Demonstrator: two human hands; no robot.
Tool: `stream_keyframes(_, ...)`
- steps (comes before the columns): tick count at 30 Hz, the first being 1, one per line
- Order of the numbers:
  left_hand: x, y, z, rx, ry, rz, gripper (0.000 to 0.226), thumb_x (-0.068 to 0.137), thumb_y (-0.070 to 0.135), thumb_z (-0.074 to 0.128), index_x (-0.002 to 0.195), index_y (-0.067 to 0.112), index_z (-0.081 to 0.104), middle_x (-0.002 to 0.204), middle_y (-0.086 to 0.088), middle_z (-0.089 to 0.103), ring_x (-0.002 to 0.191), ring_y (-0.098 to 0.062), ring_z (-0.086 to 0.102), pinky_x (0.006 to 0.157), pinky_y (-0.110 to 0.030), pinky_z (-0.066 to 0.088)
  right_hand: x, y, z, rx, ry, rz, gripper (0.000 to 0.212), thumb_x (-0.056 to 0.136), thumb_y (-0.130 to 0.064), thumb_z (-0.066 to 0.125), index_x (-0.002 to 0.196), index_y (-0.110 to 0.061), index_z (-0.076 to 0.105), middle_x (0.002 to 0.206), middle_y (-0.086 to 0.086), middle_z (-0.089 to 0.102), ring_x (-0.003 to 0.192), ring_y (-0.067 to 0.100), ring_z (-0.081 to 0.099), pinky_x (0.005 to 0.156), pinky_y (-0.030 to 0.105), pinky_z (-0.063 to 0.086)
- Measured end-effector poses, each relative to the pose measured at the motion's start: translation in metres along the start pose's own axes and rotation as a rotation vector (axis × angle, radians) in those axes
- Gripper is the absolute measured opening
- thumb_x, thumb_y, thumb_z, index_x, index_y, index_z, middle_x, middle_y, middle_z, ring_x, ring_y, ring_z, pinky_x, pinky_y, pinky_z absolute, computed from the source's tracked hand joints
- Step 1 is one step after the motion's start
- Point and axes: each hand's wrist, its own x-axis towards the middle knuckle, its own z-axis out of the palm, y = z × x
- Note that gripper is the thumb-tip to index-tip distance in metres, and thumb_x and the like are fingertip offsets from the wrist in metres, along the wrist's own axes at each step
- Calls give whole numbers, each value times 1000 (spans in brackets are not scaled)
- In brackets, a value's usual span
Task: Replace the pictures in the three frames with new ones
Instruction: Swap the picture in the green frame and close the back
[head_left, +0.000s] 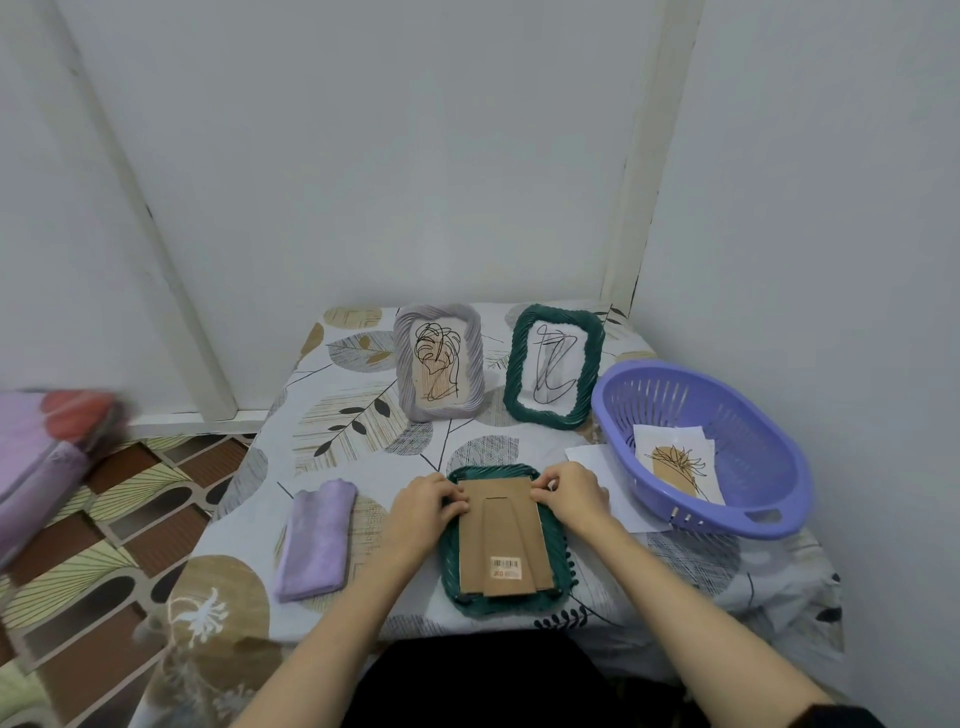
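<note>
Cardboard backing board (501, 535), brown, with fold-out stand and barcode sticker, sits in the dark green frame (501, 540) lying face down at the table's near edge. My left hand (423, 506) pinches the board's upper left edge; my right hand (571, 496) pinches its upper right corner, fingers curled on both. Behind, upright: grey frame (439, 361) and second green frame (553, 366), each holding a line drawing. To the right: purple basket (769, 525) with printed pictures (675, 465), white sheet (613, 483) beside it. To the left: folded lilac cloth (317, 538). Risk, as I judge it: uneven pulling could crease the board or slide the frame off the edge.
</note>
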Motion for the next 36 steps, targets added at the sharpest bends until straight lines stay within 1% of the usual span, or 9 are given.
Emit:
stream_keyframes(3, 3, 1, 0, -132, 33, -85, 16, 75, 17, 73, 88, 6, 71, 88, 1, 61, 82, -14, 53, 66, -12, 36, 5, 2, -2, 36, -35, 32, 11, 75, -30, 73, 78, -32, 63, 83, -6, 60, 91, 19, 58, 79, 33, 43)
stream_keyframes(6, 7, 2, -3, -233, 0, -140, 34, 73, 11, 75, 105, 8, 64, 96, 1, 50, 80, -14, 44, 62, -9, 33, 13, 1, -4, 66, -118, 2, 25, 73, -24, 74, 73, -36, 52, 71, -11, 49, 82, 19, 50, 79, 35, 43)
stream_keyframes(11, 13, 2, -6, -234, -126, -132, 55, 77, 9, 71, 128, 7, 51, 114, -7, 44, 95, -23, 47, 77, -12, 32, 21, -1, -4, 38, -156, -71, 38, 75, -14, 70, 108, -30, 60, 66, -15, 39, 81, 19, 45, 85, 37, 44)
stream_keyframes(14, 19, -1, -7, -194, -203, -143, 56, 80, 12, 69, 132, 10, 47, 112, -4, 34, 91, -18, 41, 81, -13, 31, 25, -4, -4, -3, -177, -83, 42, 77, -15, 68, 115, -31, 61, 73, -14, 42, 86, 15, 42, 88, 36, 41)
stream_keyframes(18, 26, -3, -10, -130, -267, -140, 53, 79, 15, 70, 129, 12, 50, 109, -3, 32, 89, -16, 40, 85, -17, 34, 27, -5, -5, -39, -183, -84, 41, 77, -14, 67, 114, -31, 61, 90, -5, 46, 89, 15, 43, 95, 41, 41)
stream_keyframes(23, 31, -1, -14, -75, -315, -105, 43, 78, 16, 71, 119, 14, 55, 99, -3, 36, 89, -17, 40, 84, -20, 34, 31, -3, -4, -57, -192, -107, 35, 76, -13, 68, 106, -28, 63, 70, -15, 39, 88, 16, 42, 95, 39, 41)
stream_keyframes(27, 26, -4, -12, -86, -272, -68, 24, 79, 18, 70, 99, 18, 59, 83, 8, 34, 84, -16, 40, 75, -19, 31, 30, -1, -3, -56, -177, -134, 32, 77, -13, 69, 105, -28, 65, 68, -19, 38, 87, 15, 43, 93, 40, 42)
stream_keyframes(32, 20, -6, -8, -107, -171, -57, 55, 77, 18, 72, 126, 15, 48, 100, -2, 44, 80, -15, 41, 74, -21, 33, 31, 1, -6, -59, -186, -160, 31, 77, -15, 69, 104, -27, 64, 68, -19, 39, 85, 15, 44, 91, 41, 43)
stream_keyframes(36, 18, -6, -9, -98, -172, -34, 49, 80, 20, 70, 125, 13, 54, 102, -1, 41, 88, -12, 41, 75, -11, 31, 33, -1, -7, -73, -215, -182, 30, 76, -14, 69, 104, -26, 63, 68, -17, 38, 84, 15, 43, 87, 37, 43)
